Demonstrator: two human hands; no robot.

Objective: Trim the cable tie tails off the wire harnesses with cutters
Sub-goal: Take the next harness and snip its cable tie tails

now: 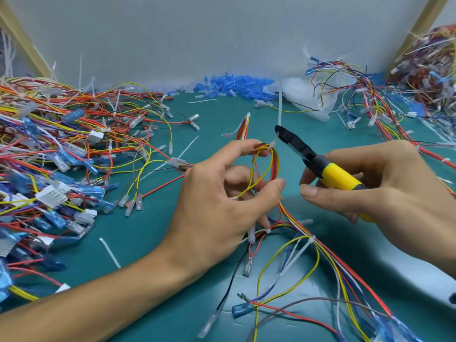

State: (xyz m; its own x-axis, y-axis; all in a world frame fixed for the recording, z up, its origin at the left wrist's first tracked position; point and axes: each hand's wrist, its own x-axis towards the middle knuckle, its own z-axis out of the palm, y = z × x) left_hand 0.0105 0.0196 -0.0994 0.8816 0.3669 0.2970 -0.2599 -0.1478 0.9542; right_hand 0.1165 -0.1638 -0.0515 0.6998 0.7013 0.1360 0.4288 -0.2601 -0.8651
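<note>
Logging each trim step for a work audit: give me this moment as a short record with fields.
left hand: grips wire harness beside the tie head
right hand: grips cutters by the yellow handle
cutters: tip at the base of the cable tie tail, beside the tie head
cable tie tail: white, upright, uncut
second tie: lower on the harness, tail untrimmed
surroundings: left harness pile, right harness pile, blue sleeves behind, cut tail on green mat
</note>
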